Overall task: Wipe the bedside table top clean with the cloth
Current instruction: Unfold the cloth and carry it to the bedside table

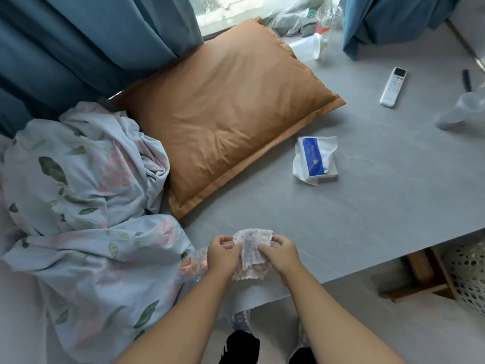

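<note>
Grey bedside table top (367, 219) is not yet wiped: your left hand (222, 254) and right hand (278, 254) both pinch the patterned cloth (251, 248) above its near edge, so next fold it and press it flat on the surface.

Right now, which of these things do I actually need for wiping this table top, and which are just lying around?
Needed:
- cloth, held by left hand and right hand
- grey table top

Lying about:
- tissue pack
- white remote
- orange pillow
- floral quilt
- clear cup
- dark pen-like item
</note>
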